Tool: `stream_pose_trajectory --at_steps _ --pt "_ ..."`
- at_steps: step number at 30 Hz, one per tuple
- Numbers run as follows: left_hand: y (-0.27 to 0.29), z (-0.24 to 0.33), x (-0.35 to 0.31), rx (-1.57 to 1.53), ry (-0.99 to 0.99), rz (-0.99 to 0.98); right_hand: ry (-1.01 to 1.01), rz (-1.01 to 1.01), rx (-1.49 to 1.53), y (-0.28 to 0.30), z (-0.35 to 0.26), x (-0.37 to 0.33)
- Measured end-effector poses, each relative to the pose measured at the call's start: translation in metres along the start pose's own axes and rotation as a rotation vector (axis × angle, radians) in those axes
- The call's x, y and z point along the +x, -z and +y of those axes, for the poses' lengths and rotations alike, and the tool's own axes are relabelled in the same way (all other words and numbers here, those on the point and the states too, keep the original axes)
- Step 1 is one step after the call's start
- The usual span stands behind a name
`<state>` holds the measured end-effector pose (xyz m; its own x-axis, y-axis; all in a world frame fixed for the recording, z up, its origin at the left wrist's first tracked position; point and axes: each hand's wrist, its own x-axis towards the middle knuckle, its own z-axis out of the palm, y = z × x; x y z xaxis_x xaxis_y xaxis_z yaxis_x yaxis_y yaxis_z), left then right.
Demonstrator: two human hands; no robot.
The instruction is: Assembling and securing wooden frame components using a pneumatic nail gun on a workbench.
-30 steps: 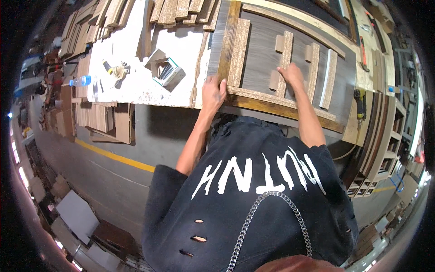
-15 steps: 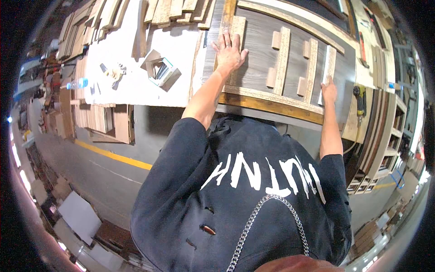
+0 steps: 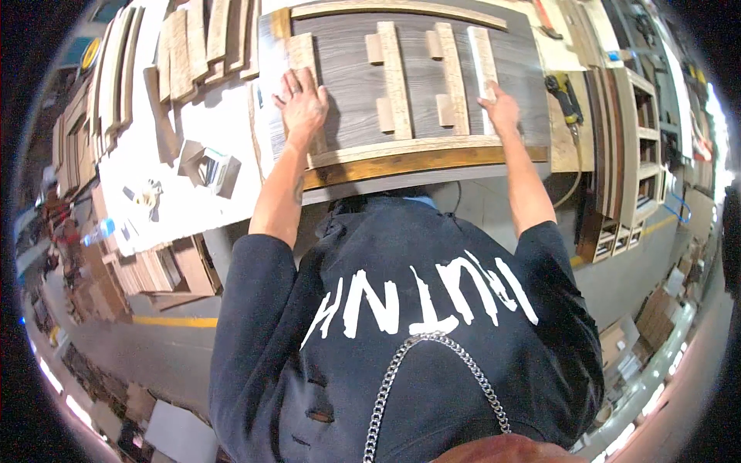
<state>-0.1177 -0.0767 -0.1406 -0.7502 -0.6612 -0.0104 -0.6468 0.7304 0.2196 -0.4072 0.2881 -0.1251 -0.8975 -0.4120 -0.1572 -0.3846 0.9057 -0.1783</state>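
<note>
A grey wood-grain panel [image 3: 347, 92] lies before me, with pale wooden strips on its face. My left hand [image 3: 306, 110] rests with spread fingers on the leftmost strip [image 3: 302, 52], near the panel's left end. At the panel's right side, my right hand [image 3: 503, 112] grips the lower part of the rightmost strip [image 3: 481, 58], its fingers closed round it. Between the hands lie two more upright strips, a left one [image 3: 395, 81] and a right one [image 3: 455, 81], each with small blocks [image 3: 384, 114] against its left side. A brown-faced rail [image 3: 401, 163] runs along the near edge.
On the white bench left of the panel are a small open box [image 3: 210, 168], a tape-like roll [image 3: 147, 197] and stacked wooden strips [image 3: 185, 54]. A yellow-black power tool [image 3: 565, 100] with a cord lies right of the panel, near a hammer [image 3: 546, 21]. Wooden frames [image 3: 644, 154] stand farther right.
The view has turned, so the panel and bench appear farther left and slightly higher. Both hands stay on the same strips.
</note>
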Motion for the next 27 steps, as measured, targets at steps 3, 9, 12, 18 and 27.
stream_pose_trajectory --at_steps 3,9,12,18,27 --pt "-0.009 -0.012 -0.003 0.023 0.004 0.059 -0.046 -0.063 0.052 0.017 -0.019 -0.002" --pt "-0.013 -0.006 0.001 0.028 -0.017 0.074 0.017 -0.050 0.066 0.021 0.003 -0.001" --pt "-0.015 -0.008 0.000 0.042 -0.024 0.101 0.008 -0.096 0.035 0.025 0.002 0.003" --pt "-0.013 -0.007 -0.001 0.084 -0.002 0.053 -0.105 -0.156 0.022 0.036 0.023 0.008" --pt "-0.005 -0.006 -0.001 0.050 0.011 0.029 -0.085 -0.097 0.017 0.031 0.036 0.012"
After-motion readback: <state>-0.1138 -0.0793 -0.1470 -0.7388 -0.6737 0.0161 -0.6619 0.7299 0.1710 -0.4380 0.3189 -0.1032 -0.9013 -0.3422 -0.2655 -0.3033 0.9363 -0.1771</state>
